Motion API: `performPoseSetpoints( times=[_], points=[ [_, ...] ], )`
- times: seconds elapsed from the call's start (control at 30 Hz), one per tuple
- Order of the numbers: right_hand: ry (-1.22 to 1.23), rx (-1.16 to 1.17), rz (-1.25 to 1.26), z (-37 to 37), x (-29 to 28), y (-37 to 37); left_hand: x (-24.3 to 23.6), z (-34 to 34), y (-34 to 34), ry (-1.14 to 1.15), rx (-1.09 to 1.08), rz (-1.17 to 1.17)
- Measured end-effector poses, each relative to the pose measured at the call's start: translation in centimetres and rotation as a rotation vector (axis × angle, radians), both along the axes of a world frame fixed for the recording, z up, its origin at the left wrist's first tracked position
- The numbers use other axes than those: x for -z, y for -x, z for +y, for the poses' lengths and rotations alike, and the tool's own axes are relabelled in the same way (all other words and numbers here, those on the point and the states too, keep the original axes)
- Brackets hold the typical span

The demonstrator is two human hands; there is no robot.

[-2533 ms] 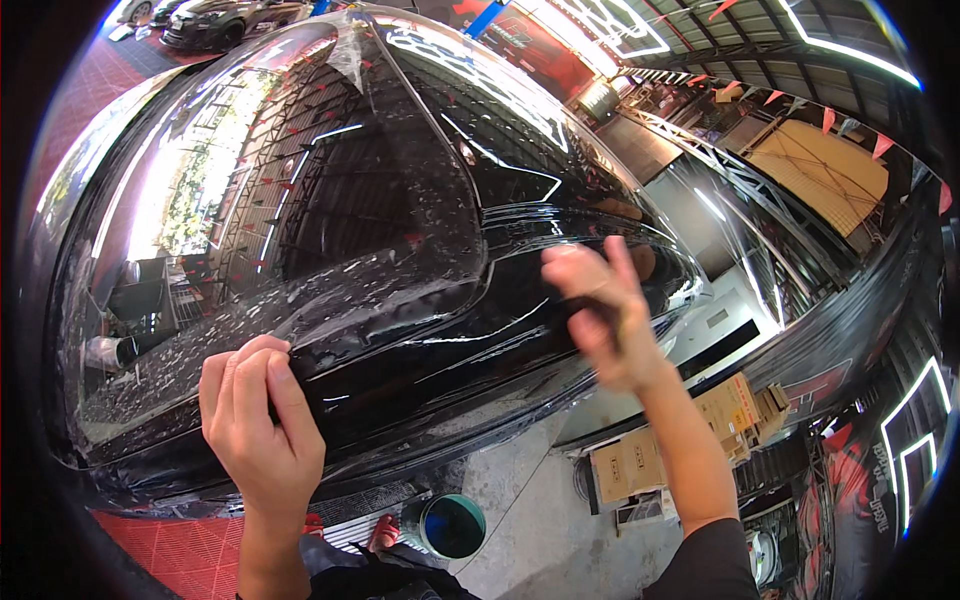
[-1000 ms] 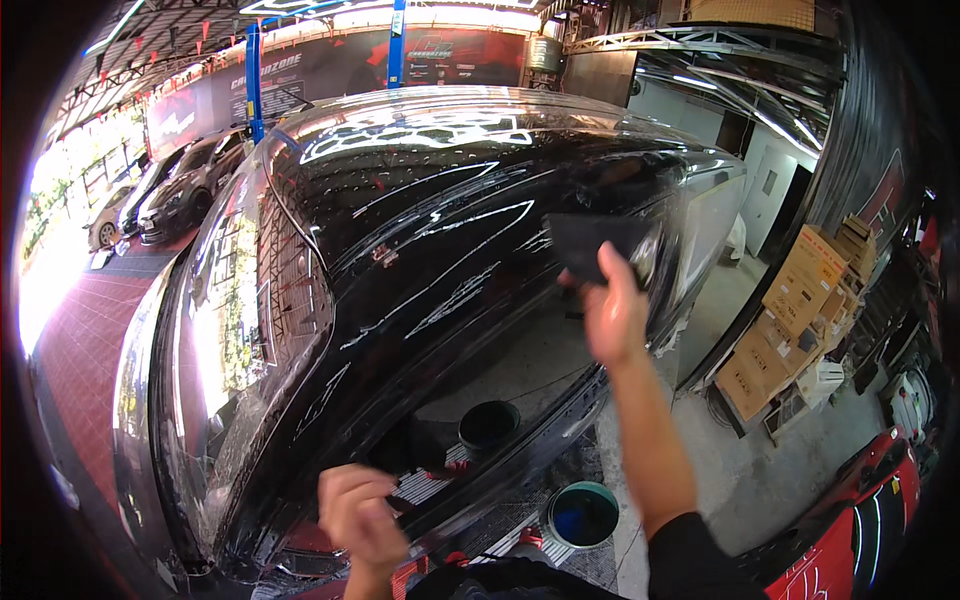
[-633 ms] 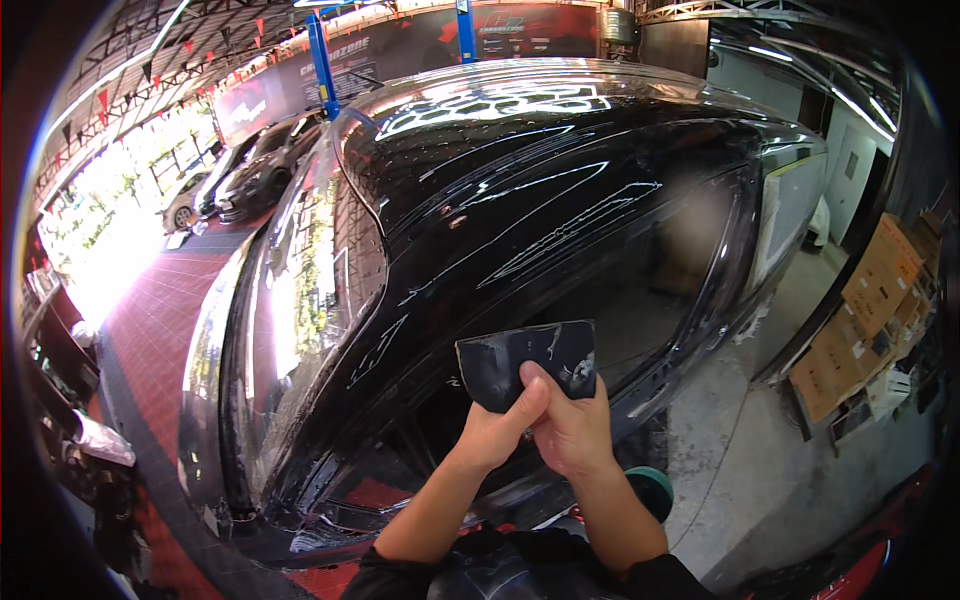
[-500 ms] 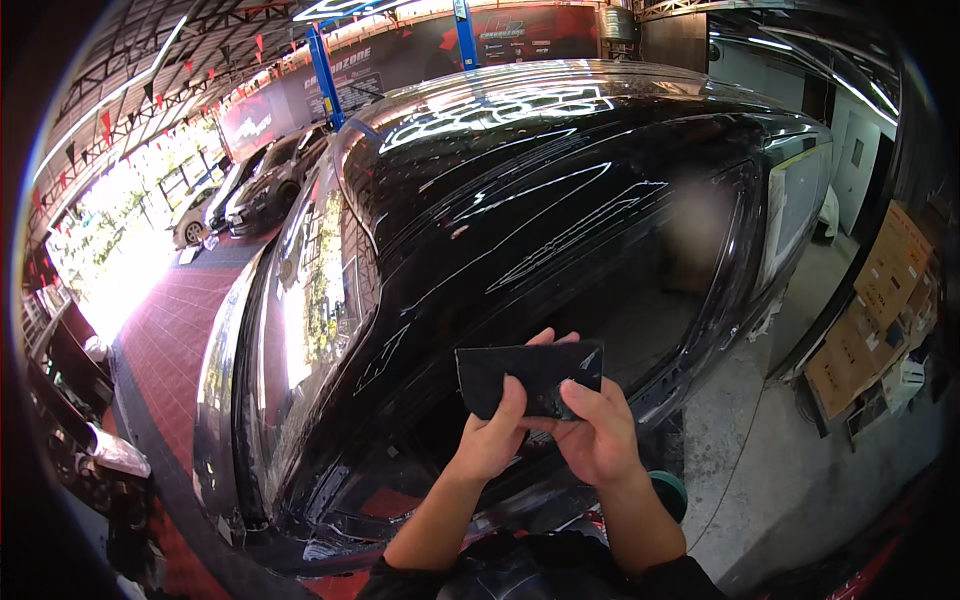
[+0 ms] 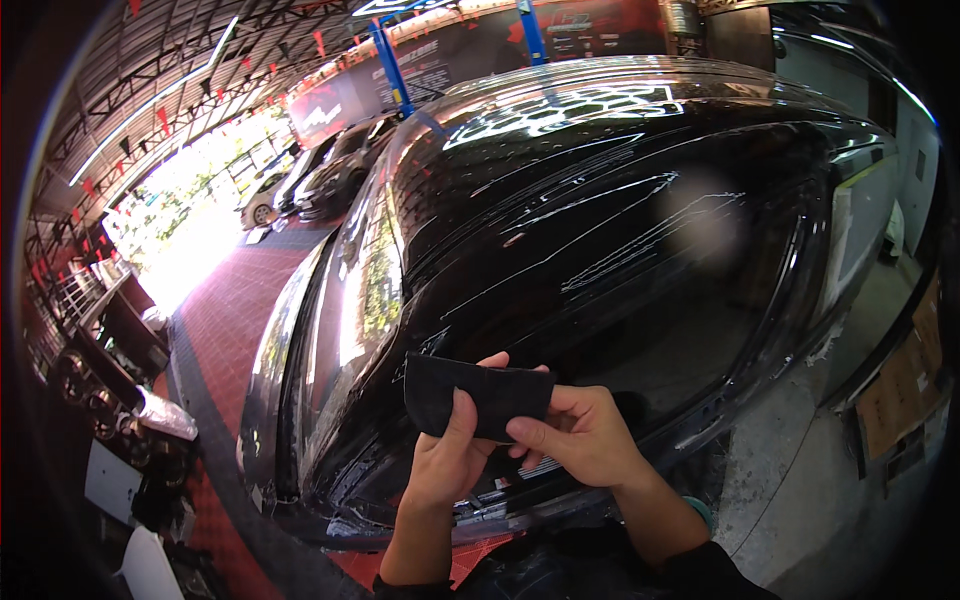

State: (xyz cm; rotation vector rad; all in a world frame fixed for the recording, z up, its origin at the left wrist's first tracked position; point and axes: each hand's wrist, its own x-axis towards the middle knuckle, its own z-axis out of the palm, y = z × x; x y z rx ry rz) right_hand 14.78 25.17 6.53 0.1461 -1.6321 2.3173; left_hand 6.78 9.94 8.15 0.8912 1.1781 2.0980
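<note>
Both hands grip a dark flat piece [image 5: 478, 398] with a matte face and squared corners; whether it is sandpaper or a soft pad I cannot tell. My left hand [image 5: 450, 462] is closed on its lower left part, the thumb pressed on the face and fingers behind. My right hand [image 5: 588, 440] pinches its right end between thumb and fingers. The piece is held tilted in front of a glossy black car [image 5: 560, 240], over the side near its windscreen. Bright lights reflect along the car's roof and side window.
Cardboard boxes [image 5: 900, 400] lean at the right on grey concrete. Red tiled floor [image 5: 235, 335] runs along the left, with parked cars [image 5: 335, 180] farther back. Dark parts and a white panel [image 5: 150, 570] stand at the lower left. A green round rim [image 5: 700, 512] shows beside my right forearm.
The view has turned left. Both hands have shifted left with the dark piece. My right hand has turned, its fingers now more to the side of the piece.
</note>
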Motion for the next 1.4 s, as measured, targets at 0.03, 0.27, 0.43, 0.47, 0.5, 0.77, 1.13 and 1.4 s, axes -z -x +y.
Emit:
performPoseSetpoints(
  times=[0.03, 0.27, 0.43, 0.47, 0.5, 0.77, 1.13, 1.4],
  points=[
    [-0.065, 0.008, -0.041, 0.3, 0.2, 0.1, 0.2, 0.0, -0.4, 0.044, -0.080, 0.052],
    [-0.149, -0.141, -0.077, 2.5, -0.5, 1.4, -2.2, -0.1, -0.6, 0.229, -0.223, 0.064],
    [-0.739, 0.565, 0.459, 10.0, -7.1, 3.4, -4.3, -4.1, 4.9, 0.437, -0.679, 0.983],
    [-0.833, 0.751, 0.517, 13.0, -8.7, 3.8, -4.4, -3.8, 6.5, 0.429, -0.789, 1.644],
    [-0.867, 0.872, 0.521, 16.7, -10.0, 4.4, -5.3, -3.0, 6.0, 0.509, -0.671, 1.621],
    [-1.145, 1.273, 0.278, 32.1, -11.8, 7.6, -4.8, -1.9, 8.3, 0.785, -0.494, 1.846],
    [-1.310, 1.257, 0.053, 31.1, -11.7, 7.6, -10.0, 6.1, 9.0, 0.819, -0.268, 1.957],
    [-1.307, 1.287, 0.076, 29.8, -11.8, 8.1, -8.2, 3.1, 8.9, 0.887, -0.419, 1.872]
  ],
)
